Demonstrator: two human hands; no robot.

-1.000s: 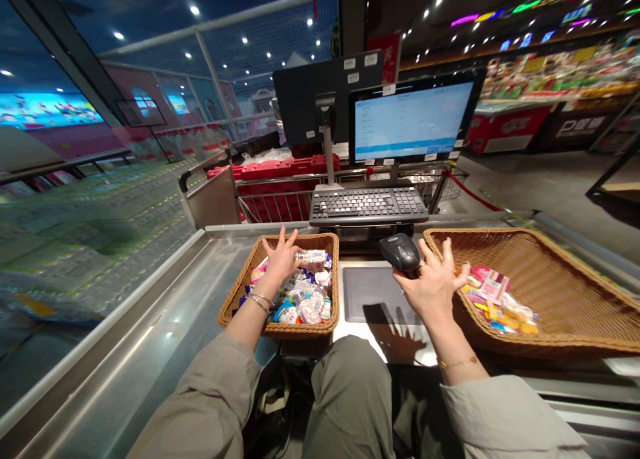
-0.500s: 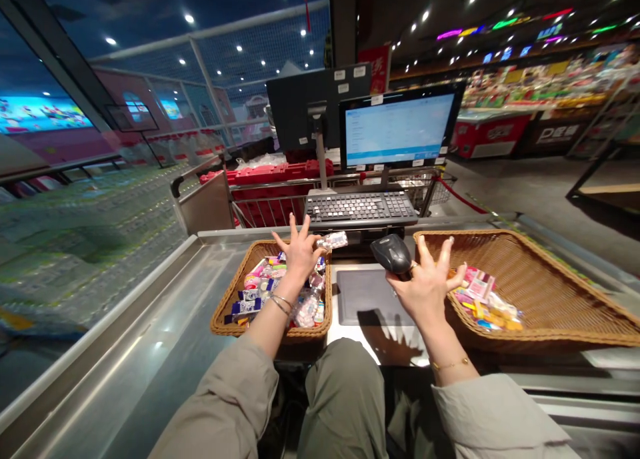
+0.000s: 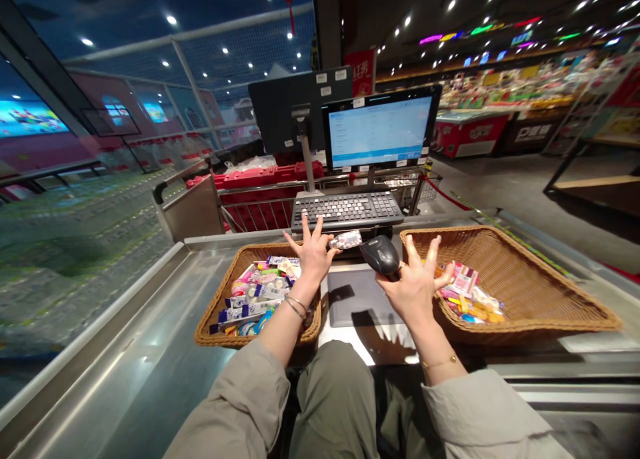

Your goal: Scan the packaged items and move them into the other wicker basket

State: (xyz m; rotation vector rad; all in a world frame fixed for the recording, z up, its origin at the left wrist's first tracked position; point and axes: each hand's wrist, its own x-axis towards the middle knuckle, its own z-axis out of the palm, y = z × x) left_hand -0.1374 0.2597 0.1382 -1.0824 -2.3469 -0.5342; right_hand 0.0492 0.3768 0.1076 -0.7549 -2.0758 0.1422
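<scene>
My left hand (image 3: 313, 256) pinches a small clear packet of candy (image 3: 346, 240) between thumb and finger, its other fingers spread. The packet is beside the head of a black barcode scanner (image 3: 381, 254); whether they touch I cannot tell. My right hand (image 3: 413, 287) grips the scanner, its handle mostly hidden, with several fingers stretched out. Below my left wrist, a wicker basket (image 3: 206, 322) holds many small wrapped sweets (image 3: 257, 299). Close to my right hand, a wider wicker basket (image 3: 530, 269) has a few packets of sweets (image 3: 467, 292) at its near left end.
Behind my hands are a keyboard (image 3: 347, 209) and a lit monitor (image 3: 380, 132). A grey flat plate (image 3: 345, 302) is set in the counter between the baskets. Metal counter (image 3: 165, 339) extends to the left. A shopping cart with red crates (image 3: 270, 179) stands beyond.
My left hand has moved right with the candy packet, from over the left basket towards the scanner. The view has shifted slightly right. My right hand keeps its hold on the scanner.
</scene>
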